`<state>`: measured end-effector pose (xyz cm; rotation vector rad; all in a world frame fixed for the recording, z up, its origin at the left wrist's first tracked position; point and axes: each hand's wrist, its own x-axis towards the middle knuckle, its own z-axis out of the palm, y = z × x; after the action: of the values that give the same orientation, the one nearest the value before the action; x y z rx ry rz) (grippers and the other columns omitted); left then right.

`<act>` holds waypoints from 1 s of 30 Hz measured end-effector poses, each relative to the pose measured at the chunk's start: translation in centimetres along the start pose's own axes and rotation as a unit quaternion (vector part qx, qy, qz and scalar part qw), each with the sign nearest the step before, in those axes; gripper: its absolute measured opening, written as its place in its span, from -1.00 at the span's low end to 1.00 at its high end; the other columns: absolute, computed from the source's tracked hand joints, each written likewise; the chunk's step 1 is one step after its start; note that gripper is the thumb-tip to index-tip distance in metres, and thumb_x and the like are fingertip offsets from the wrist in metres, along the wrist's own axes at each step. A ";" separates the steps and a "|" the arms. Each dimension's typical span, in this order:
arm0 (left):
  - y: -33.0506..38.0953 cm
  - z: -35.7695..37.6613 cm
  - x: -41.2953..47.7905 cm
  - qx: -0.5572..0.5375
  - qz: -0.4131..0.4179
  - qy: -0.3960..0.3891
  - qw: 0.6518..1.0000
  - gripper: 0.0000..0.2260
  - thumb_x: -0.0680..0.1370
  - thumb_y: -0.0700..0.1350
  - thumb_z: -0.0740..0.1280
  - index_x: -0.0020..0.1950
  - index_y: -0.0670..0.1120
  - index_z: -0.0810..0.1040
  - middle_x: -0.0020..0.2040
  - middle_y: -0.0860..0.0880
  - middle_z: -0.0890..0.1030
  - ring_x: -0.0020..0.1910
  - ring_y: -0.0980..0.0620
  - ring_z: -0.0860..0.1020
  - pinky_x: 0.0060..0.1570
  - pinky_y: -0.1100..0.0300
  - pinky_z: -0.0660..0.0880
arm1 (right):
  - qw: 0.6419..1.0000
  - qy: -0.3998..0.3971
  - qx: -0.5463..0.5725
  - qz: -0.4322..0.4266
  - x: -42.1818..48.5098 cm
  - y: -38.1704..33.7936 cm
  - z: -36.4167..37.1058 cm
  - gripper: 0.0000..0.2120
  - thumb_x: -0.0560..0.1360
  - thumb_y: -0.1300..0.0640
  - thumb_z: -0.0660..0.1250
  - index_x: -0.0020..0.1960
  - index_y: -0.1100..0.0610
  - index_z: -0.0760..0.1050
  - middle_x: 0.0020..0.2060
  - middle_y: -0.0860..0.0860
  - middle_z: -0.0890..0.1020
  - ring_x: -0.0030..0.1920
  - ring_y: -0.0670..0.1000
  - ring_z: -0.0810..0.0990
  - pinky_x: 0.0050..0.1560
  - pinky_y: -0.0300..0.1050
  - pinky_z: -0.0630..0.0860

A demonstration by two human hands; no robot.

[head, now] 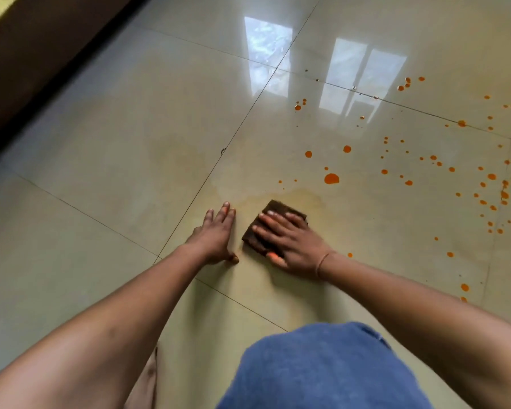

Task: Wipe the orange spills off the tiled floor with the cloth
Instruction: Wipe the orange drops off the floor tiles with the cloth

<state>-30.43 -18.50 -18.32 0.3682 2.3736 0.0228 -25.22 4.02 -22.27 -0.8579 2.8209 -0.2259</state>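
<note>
A dark brown folded cloth [281,211] lies flat on the glossy beige tiled floor [115,149]. My right hand [289,243] presses down on it with fingers spread, covering its near half. My left hand [217,237] rests palm-down on the bare tile just left of the cloth, fingers apart, holding nothing. Orange drops are scattered to the right and beyond; the largest orange spill [331,178] sits a short way past the cloth. A pale yellowish smear [301,194] surrounds the cloth where the floor looks wet.
A dark wooden edge [42,54] runs along the upper left of the floor. My knee in blue fabric [322,370] fills the bottom centre. Window reflections [363,75] shine on the far tiles. More orange drops [464,287] lie near my right forearm.
</note>
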 end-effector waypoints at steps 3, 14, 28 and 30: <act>0.5 -0.2 -0.9 0.026 -0.004 0.034 0.999 0.11 0.34 0.19 0.51 0.58 -0.03 -0.21 0.57 0.04 -0.29 0.56 -0.14 -0.16 0.47 -0.18 0.08 | 0.978 0.043 0.033 0.202 2.1 2.2 -1.5 -0.30 0.46 -0.24 -0.15 0.55 -0.02 0.09 0.55 0.08 0.10 0.54 0.09 0.01 0.46 0.08 -0.10; 0.9 -1.4 0.8 0.004 -0.005 -0.008 1.000 0.34 0.16 0.17 0.62 0.55 -0.03 -0.33 0.54 -0.04 -0.39 0.52 -0.26 -0.30 0.43 -0.32 0.01 | 0.979 0.036 0.058 0.190 5.9 0.3 -0.8 -0.34 0.47 -0.19 -0.04 0.53 0.01 0.18 0.53 0.11 0.17 0.53 0.13 0.08 0.45 0.18 0.06; -1.8 0.0 -0.9 -0.045 0.008 0.069 0.997 0.25 0.23 0.29 0.53 0.57 -0.09 -0.27 0.56 -0.10 -0.33 0.55 -0.11 -0.24 0.48 -0.12 -0.11 | 0.997 0.053 0.015 0.044 5.2 0.5 -0.2 -0.40 0.50 -0.15 0.05 0.51 -0.01 0.24 0.50 0.11 0.26 0.50 0.13 0.18 0.42 0.07 0.04; -2.8 -0.2 -1.1 -0.047 -0.003 0.085 0.995 0.22 0.24 0.29 0.52 0.58 -0.07 -0.24 0.57 -0.10 -0.30 0.55 -0.12 -0.23 0.48 -0.12 -0.10 | 0.975 0.071 0.057 0.201 7.8 0.0 -1.1 -0.38 0.47 -0.16 0.02 0.49 0.01 0.27 0.49 0.13 0.26 0.50 0.14 0.18 0.40 0.07 0.02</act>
<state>-30.55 -21.51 -17.74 0.3249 2.5299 0.1698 -31.89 -0.25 -22.24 -0.2420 2.9978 -0.3964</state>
